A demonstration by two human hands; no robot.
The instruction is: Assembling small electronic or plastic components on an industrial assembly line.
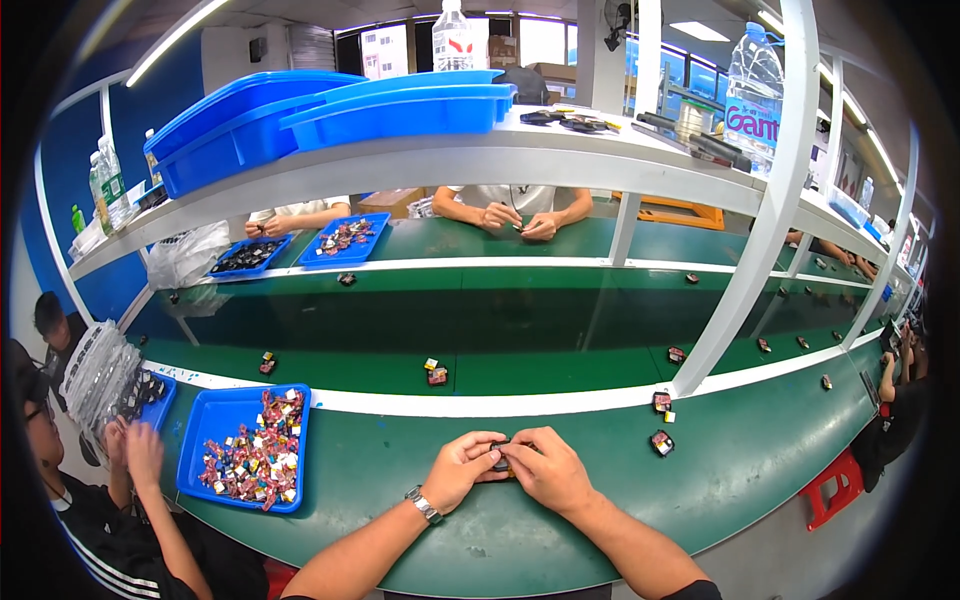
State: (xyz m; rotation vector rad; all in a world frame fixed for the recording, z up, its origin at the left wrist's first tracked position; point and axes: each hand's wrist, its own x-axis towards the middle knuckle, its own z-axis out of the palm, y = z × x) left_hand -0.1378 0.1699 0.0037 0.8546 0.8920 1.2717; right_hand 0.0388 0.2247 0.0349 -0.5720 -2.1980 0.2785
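Note:
Above the green worktable my two hands meet around a small dark housing. My left hand, with a metal-band watch on the wrist, grips it from the left. The fingers of my right hand close on its other side and cover much of it. To the left stands a blue tray heaped with small parts in red, white and yellow. Right of my hands lie two small black-and-red assemblies, one on the table and another by the white rail.
A white rail runs beyond my hands, with a lower green strip behind it bearing scattered assemblies. A slanted white post holds a shelf carrying blue bins and bottles. Co-workers sit at left, across and far right.

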